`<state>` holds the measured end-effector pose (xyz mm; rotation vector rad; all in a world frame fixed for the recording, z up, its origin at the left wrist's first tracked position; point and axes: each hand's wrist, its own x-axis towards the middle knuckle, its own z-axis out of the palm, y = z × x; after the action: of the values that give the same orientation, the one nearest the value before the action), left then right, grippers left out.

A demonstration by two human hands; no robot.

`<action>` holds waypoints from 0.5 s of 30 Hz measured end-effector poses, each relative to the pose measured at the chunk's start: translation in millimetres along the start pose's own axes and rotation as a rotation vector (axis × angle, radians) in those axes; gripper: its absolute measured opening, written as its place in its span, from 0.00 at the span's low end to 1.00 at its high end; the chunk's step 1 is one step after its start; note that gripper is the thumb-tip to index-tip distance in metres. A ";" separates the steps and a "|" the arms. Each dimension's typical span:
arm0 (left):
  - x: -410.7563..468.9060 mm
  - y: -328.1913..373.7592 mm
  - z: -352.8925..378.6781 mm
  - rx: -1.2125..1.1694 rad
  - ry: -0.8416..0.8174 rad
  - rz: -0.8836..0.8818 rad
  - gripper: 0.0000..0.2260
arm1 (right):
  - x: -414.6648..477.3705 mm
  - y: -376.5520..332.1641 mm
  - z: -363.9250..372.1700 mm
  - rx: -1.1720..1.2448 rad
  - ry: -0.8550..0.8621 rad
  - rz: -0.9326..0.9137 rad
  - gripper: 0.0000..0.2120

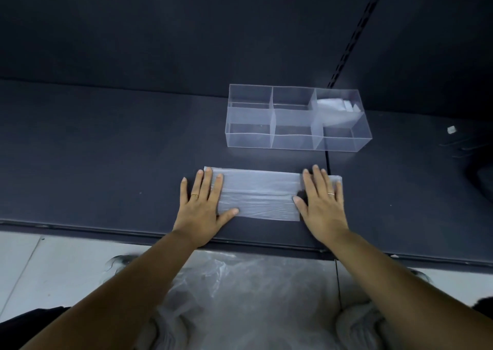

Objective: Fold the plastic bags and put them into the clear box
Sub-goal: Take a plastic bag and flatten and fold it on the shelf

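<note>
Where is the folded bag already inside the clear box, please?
In the head view, the folded bag sits in the far right compartment of the clear box, beyond the right hand.

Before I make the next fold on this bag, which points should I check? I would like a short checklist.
1. Left hand flat on the left end of the plastic bag: ok.
2. Right hand flat on its right end: ok.
3. Bag lies smooth as one long strip: ok.
4. Strip short enough for one compartment of the clear box: not ok, it looks too long.
5. Compartments free: ok; only the far right one holds a folded bag.
</note>
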<state>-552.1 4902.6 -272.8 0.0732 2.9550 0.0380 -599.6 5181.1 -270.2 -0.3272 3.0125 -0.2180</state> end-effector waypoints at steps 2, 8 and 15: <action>-6.1 1.6 -5.3 -0.037 0.039 0.034 0.41 | -11.4 0.6 -9.9 0.098 0.114 -0.091 0.26; -17.0 33.2 -10.6 -0.099 0.048 0.364 0.33 | -35.2 -13.6 -12.9 0.212 0.091 -0.174 0.06; -9.5 56.0 -12.6 -0.221 0.134 0.219 0.25 | -16.7 -15.6 -27.3 0.347 -0.118 -0.046 0.07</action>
<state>-542.5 4957.7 -257.0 0.3755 3.0378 0.4139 -583.5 5173.2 -239.5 -0.3595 2.7829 -0.6872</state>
